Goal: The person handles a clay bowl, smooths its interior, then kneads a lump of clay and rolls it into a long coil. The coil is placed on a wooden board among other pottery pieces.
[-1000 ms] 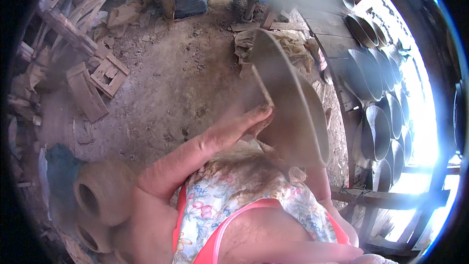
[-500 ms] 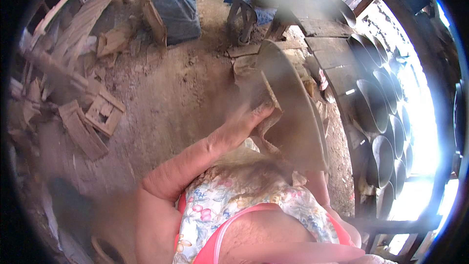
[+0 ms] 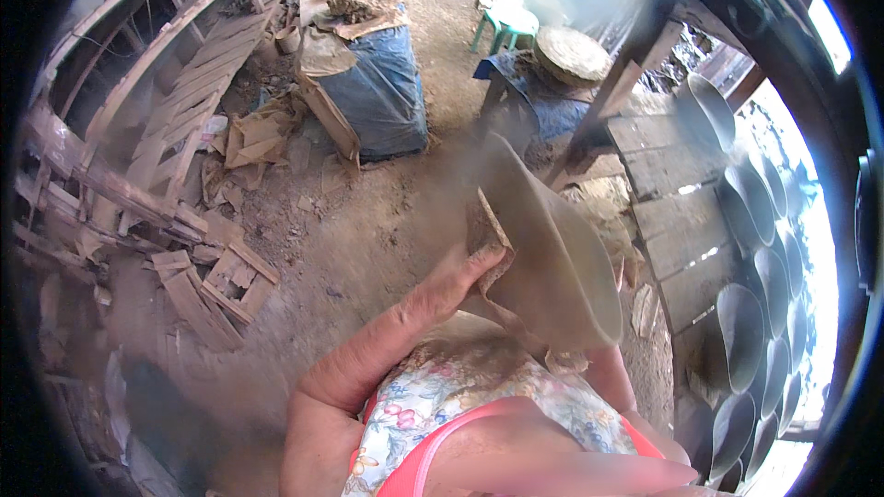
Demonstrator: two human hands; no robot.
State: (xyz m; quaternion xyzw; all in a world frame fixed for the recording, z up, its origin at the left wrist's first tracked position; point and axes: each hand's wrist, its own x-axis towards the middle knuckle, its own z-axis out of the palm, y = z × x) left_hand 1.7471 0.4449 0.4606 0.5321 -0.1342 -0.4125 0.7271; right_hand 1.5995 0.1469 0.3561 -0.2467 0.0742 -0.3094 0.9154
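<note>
A large grey unfired clay pot (image 3: 562,267) with a wide, curved wall hangs tilted in front of my body. My left hand (image 3: 456,276) is closed on a rough brown piece of cloth or sacking (image 3: 488,235) at the pot's left side, thumb over its edge. Behind the pot's right side, my right hand (image 3: 628,273) holds it up; only a little of the fingers shows past the rim, and the forearm comes up below. The pot's lower part is close to my mud-stained floral apron (image 3: 479,359).
Several similar grey pots (image 3: 737,331) stand along a plank rack (image 3: 677,221) on the right. Ahead are a blue-covered block (image 3: 387,97), a green stool (image 3: 506,26) and a round slab (image 3: 573,55). Broken boards (image 3: 207,299) and a wooden frame (image 3: 175,143) lie left.
My view has swung, so the surroundings appear lower and farther right. The pot has shifted right and down in view, still between both hands, and its tilt has changed.
</note>
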